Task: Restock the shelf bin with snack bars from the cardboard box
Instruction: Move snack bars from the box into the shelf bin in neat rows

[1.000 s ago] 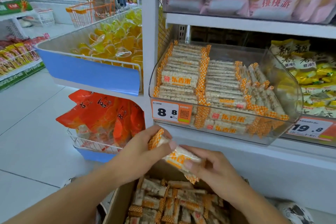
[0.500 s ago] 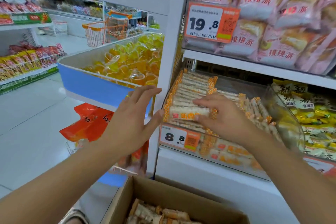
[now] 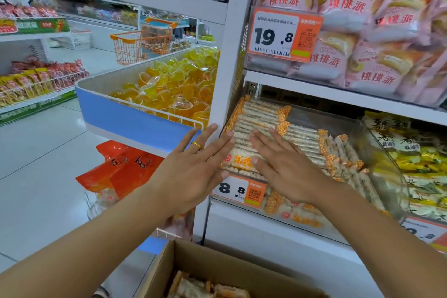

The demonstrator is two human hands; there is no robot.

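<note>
Since the earlier frame our right hand [image 3: 285, 167] has let go of its bar and flattened; our left hand [image 3: 193, 172] has moved nearer. Below us, the cardboard box [image 3: 217, 266] holds more bars. Both hands are spread, the right pressing the snack bars [image 3: 256, 123] stacked in the clear shelf bin [image 3: 377, 152], the left beside them, by the price tag [image 3: 238, 190].

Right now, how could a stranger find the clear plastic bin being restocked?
Find the white upright shelf post. Just right of it, under the pink pastry bags, sits the clear plastic bin. Only it holds orange-checked snack bars and an 8.8 price tag.
</note>
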